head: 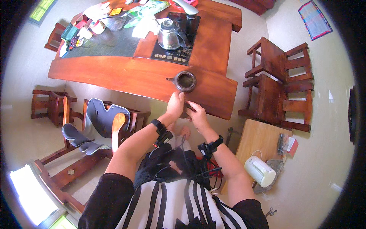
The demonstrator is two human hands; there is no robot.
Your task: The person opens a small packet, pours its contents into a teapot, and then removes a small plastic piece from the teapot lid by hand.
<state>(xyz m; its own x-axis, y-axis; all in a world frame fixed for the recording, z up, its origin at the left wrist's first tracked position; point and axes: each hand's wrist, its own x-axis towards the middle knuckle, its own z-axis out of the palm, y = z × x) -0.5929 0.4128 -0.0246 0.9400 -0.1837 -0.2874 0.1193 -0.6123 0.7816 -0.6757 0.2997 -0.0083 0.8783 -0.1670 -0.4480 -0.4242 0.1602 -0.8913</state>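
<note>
A small dark teapot (186,81) with its top uncovered stands near the front edge of the wooden table (114,68), its spout pointing left. My left hand (175,105) is just below the pot, at the table edge, with its fingers together; what its palm covers is hidden. Close beside it, my right hand (197,116) has thumb and fingers around a small dark round object (185,113), mostly hidden between the hands. Whether the left hand also grips this object does not show. Behind the teapot, a steel kettle (168,38) sits on a black glass hob (170,58).
Jars, plastic bags and papers lie at the table's back left. Wooden chairs (270,100) stand at the right, above a small side table (251,134) with a white appliance (259,171). A padded grey seat (100,120) is at the left. Cables hang by my lap.
</note>
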